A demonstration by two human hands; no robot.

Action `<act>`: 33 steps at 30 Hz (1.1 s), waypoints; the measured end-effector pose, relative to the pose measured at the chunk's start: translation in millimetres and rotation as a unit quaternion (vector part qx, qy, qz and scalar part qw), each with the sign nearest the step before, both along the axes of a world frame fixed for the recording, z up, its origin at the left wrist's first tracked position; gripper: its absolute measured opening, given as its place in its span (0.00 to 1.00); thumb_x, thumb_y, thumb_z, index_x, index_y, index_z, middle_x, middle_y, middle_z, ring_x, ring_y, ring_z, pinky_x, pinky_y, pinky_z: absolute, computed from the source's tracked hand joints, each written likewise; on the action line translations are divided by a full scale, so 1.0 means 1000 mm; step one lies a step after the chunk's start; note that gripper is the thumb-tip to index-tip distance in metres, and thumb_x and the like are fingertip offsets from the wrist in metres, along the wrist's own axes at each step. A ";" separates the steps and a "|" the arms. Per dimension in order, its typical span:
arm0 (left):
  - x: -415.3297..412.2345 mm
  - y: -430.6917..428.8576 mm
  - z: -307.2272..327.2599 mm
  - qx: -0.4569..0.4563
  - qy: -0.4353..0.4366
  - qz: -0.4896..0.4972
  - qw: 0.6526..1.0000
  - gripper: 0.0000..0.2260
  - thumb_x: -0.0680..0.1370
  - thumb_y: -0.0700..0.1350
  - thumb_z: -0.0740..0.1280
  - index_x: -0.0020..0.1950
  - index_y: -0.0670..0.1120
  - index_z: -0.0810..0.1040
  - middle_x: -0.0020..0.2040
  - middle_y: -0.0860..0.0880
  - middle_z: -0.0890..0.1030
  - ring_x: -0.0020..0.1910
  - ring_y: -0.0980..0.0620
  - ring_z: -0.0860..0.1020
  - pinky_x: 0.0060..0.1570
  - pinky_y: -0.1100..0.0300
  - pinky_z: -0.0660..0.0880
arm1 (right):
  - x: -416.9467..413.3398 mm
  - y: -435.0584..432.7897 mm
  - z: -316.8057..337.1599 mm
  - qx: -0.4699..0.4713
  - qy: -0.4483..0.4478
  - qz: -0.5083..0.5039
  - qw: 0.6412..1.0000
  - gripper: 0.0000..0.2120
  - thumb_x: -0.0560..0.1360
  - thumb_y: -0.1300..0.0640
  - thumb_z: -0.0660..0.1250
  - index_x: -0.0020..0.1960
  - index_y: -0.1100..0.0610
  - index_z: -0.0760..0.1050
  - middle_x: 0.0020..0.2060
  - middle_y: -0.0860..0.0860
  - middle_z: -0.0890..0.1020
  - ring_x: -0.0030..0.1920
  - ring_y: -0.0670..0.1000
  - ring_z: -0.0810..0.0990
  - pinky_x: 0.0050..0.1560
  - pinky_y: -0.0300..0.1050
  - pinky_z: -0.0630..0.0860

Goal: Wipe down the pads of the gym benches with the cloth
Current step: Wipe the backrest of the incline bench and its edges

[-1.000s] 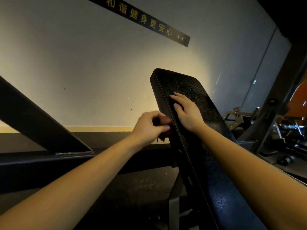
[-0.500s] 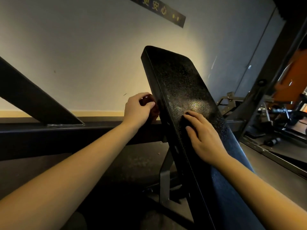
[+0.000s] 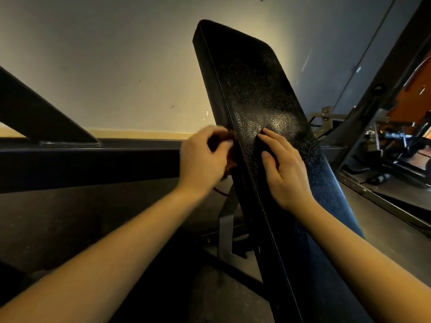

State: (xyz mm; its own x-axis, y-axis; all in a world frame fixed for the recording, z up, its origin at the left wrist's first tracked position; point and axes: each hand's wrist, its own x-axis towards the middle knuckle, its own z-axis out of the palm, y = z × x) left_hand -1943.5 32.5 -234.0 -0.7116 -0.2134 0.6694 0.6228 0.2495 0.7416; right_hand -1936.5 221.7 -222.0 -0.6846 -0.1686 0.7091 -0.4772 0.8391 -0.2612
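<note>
Bench pad (image 3: pixel 254 89), black, textured, inclined, left hand (image 3: pixel 203 159) grasping bunched reddish-brown cloth (image 3: pixel 229 148) against pad's left edge, right hand (image 3: pixel 284 166) flat on pad face, fingers relaxed.

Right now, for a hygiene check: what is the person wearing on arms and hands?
Nothing that shows. Both forearms are bare to the frame edge, no sleeves in view. The left hand and right hand are ungloved; no watch, ring or wristband is visible.

The left hand (image 3: pixel 203 159) hides most of the cloth (image 3: pixel 231 157); pad's (image 3: pixel 256 89) base cropped.
</note>
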 end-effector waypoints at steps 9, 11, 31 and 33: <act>0.082 0.024 -0.086 -0.037 -0.006 -0.138 0.990 0.10 0.78 0.46 0.71 0.58 0.57 0.83 0.53 0.62 0.84 0.53 0.62 0.82 0.52 0.68 0.79 | 0.005 -0.007 0.001 0.004 -0.006 -0.019 1.000 0.21 0.82 0.53 0.58 0.74 0.53 0.73 0.75 0.46 0.71 0.74 0.49 0.69 0.74 0.50 0.65; 0.075 0.023 -0.078 -0.055 0.019 -0.114 0.992 0.09 0.77 0.46 0.71 0.56 0.57 0.84 0.51 0.62 0.84 0.52 0.63 0.82 0.52 0.70 0.77 | 0.006 -0.007 0.001 0.003 -0.007 -0.020 1.000 0.21 0.82 0.53 0.58 0.74 0.53 0.73 0.75 0.46 0.71 0.74 0.49 0.69 0.74 0.50 0.65; 0.037 0.025 -0.050 0.014 0.047 -0.007 0.999 0.10 0.76 0.36 0.72 0.55 0.46 0.85 0.50 0.54 0.85 0.52 0.60 0.82 0.56 0.62 0.78 | 0.007 -0.009 0.004 0.002 -0.005 -0.025 1.000 0.20 0.82 0.58 0.60 0.73 0.55 0.74 0.74 0.48 0.73 0.73 0.50 0.70 0.74 0.51 0.66; 0.078 0.038 -0.092 0.002 0.031 -0.067 0.997 0.13 0.76 0.37 0.71 0.57 0.50 0.83 0.52 0.58 0.83 0.55 0.60 0.81 0.56 0.67 0.75 | 0.008 -0.009 0.004 -0.002 -0.001 -0.025 1.000 0.20 0.82 0.58 0.60 0.73 0.55 0.74 0.74 0.48 0.73 0.73 0.50 0.71 0.74 0.51 0.66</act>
